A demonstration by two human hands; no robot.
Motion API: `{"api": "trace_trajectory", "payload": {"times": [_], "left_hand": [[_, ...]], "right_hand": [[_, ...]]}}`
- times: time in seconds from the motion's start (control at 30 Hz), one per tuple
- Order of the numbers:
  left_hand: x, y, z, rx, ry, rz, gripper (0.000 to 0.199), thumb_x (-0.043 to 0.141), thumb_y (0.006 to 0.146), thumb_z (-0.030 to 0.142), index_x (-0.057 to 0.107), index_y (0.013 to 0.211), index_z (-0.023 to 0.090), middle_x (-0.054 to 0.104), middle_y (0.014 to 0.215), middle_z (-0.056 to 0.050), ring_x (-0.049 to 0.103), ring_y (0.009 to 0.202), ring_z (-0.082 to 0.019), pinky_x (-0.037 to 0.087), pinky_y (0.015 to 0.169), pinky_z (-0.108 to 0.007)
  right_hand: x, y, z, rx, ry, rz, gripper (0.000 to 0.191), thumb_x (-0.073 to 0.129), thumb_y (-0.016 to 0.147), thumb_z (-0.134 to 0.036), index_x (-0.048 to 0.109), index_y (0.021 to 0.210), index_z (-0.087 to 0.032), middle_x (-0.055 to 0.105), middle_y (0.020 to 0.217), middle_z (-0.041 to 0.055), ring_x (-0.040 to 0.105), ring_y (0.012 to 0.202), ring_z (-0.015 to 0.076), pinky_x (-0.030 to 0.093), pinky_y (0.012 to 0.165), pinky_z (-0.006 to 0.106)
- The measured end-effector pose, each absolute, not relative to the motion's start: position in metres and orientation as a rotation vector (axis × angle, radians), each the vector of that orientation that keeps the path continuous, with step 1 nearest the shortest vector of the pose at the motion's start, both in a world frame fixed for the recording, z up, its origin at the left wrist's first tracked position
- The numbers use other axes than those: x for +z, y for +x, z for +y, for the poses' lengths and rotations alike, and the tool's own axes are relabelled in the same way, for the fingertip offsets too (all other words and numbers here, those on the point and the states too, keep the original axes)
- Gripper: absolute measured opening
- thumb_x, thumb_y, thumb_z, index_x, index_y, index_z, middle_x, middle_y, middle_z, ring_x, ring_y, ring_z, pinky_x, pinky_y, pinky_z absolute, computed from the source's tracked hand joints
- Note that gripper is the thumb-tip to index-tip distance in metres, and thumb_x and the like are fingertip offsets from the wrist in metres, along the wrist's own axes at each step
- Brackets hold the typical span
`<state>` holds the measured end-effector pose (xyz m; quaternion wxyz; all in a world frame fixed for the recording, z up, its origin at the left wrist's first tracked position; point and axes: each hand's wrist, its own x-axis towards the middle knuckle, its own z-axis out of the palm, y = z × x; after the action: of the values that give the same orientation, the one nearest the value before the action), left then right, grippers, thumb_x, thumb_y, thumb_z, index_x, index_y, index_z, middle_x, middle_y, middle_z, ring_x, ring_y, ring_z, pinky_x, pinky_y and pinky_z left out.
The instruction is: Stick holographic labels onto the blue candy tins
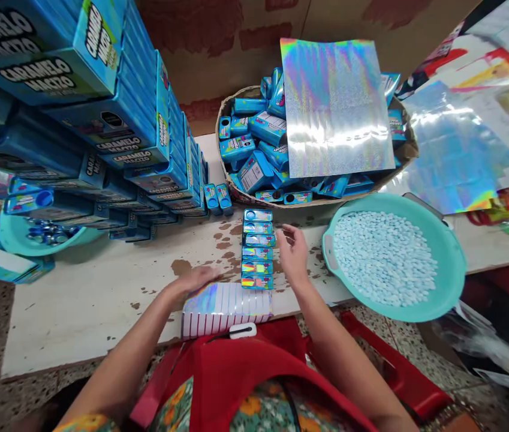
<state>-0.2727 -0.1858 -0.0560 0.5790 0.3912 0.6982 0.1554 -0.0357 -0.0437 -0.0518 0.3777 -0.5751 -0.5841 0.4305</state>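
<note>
A column of several small blue candy boxes (258, 248) lies on the worn white table in front of me. The lower ones carry shiny patches on their upper faces. My right hand (293, 252) is just right of the upper boxes, its fingers curved and apart, with nothing visible between them. To the left of the column, my left hand (195, 279) hovers by the upper left corner of a holographic sticker sheet (227, 309) with cut strips. Motion blurs its fingertips, so I cannot make out whether they pinch anything.
Tall stacks of blue caramel boxes (141, 138) stand at the left. Behind is a cardboard tray (231, 195) of loose blue boxes, with a holographic sheet (337, 108) on top. A turquoise basin (454, 264) of pale blue candies overhangs the front edge; another basin (11, 237) sits far left.
</note>
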Motion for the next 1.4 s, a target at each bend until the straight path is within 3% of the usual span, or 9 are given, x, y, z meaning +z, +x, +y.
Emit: {"api": "trace_trajectory", "payload": {"times": [0.2, 0.47, 0.67, 0.9, 1.1, 1.23, 1.33, 1.4], "left_hand": [[-0.045, -0.269, -0.212, 0.035, 1.104, 1.538, 0.032, 0.056, 0.07, 0.05, 0.064, 0.07, 0.019, 0.061, 0.067, -0.001, 0.053, 0.068, -0.019, 0.034, 0.06, -0.023], [-0.028, -0.269, -0.201, 0.048, 1.149, 1.544, 0.029, 0.051, 0.075, 0.043, 0.066, 0.07, 0.019, 0.061, 0.065, -0.001, 0.05, 0.062, -0.016, 0.031, 0.056, -0.023], [-0.015, -0.264, -0.202, -0.008, 1.374, 1.564, 0.027, 0.046, 0.081, 0.039, 0.067, 0.077, 0.023, 0.066, 0.075, -0.003, 0.054, 0.07, -0.018, 0.031, 0.061, -0.025], [-0.007, -0.269, -0.212, -0.13, 1.369, 1.694, 0.019, 0.053, 0.077, 0.036, 0.067, 0.076, 0.024, 0.067, 0.075, -0.003, 0.056, 0.069, -0.019, 0.028, 0.058, -0.025], [-0.001, -0.272, -0.223, -0.09, 1.428, 1.685, 0.027, 0.041, 0.085, 0.036, 0.062, 0.077, 0.022, 0.066, 0.075, -0.003, 0.057, 0.07, -0.018, 0.034, 0.061, -0.025], [-0.005, -0.274, -0.217, 0.027, 1.44, 1.878, 0.029, 0.043, 0.084, 0.038, 0.064, 0.094, 0.02, 0.067, 0.097, -0.008, 0.059, 0.093, -0.024, 0.041, 0.078, -0.032], [-0.017, -0.266, -0.195, 0.414, 1.235, 1.882, 0.043, 0.047, 0.083, 0.047, 0.057, 0.117, 0.021, 0.06, 0.121, -0.01, 0.053, 0.111, -0.026, 0.038, 0.094, -0.037], [-0.028, -0.249, -0.175, 0.732, 0.942, 1.704, 0.055, 0.05, 0.081, 0.053, 0.049, 0.128, 0.024, 0.051, 0.133, -0.008, 0.046, 0.122, -0.025, 0.035, 0.1, -0.037]], "right_hand": [[-0.039, -0.028, -0.056, 1.003, -1.451, -1.646, 0.035, 0.051, 0.083, -0.044, 0.056, 0.109, -0.021, 0.057, 0.108, 0.01, 0.054, 0.101, 0.0232, 0.046, 0.084, 0.041], [-0.011, -0.03, -0.126, 1.088, -1.106, -2.016, 0.023, 0.046, 0.089, -0.025, 0.06, 0.107, -0.029, 0.064, 0.101, 0.0051, 0.057, 0.098, 0.022, 0.046, 0.087, 0.04], [-0.021, -0.05, -0.155, 1.096, -1.036, -2.208, 0.03, 0.042, 0.09, -0.018, 0.058, 0.114, -0.026, 0.063, 0.107, 0.0078, 0.056, 0.102, 0.0221, 0.048, 0.09, 0.041], [-0.02, -0.072, -0.167, 1.006, -0.83, -2.544, 0.032, 0.051, 0.085, -0.017, 0.058, 0.116, -0.019, 0.061, 0.112, 0.0133, 0.056, 0.102, 0.0265, 0.049, 0.088, 0.044], [-0.009, -0.093, -0.166, 0.884, -0.767, -2.64, 0.033, 0.056, 0.084, -0.022, 0.055, 0.117, -0.018, 0.06, 0.114, 0.011, 0.053, 0.102, 0.0251, 0.049, 0.087, 0.041], [-0.004, -0.079, -0.152, 0.768, -0.93, -2.379, 0.036, 0.056, 0.085, -0.03, 0.052, 0.12, -0.022, 0.054, 0.123, 0.0096, 0.046, 0.115, 0.0249, 0.041, 0.096, 0.044], [-0.016, -0.05, -0.122, 0.722, -1.344, -1.913, 0.053, 0.054, 0.085, -0.041, 0.041, 0.132, -0.022, 0.044, 0.134, 0.0123, 0.037, 0.126, 0.0259, 0.032, 0.104, 0.048], [-0.031, -0.035, -0.1, 0.893, -1.541, -1.658, 0.063, 0.05, 0.084, -0.05, 0.033, 0.137, -0.02, 0.038, 0.14, 0.0131, 0.034, 0.13, 0.0264, 0.031, 0.104, 0.049]]}}
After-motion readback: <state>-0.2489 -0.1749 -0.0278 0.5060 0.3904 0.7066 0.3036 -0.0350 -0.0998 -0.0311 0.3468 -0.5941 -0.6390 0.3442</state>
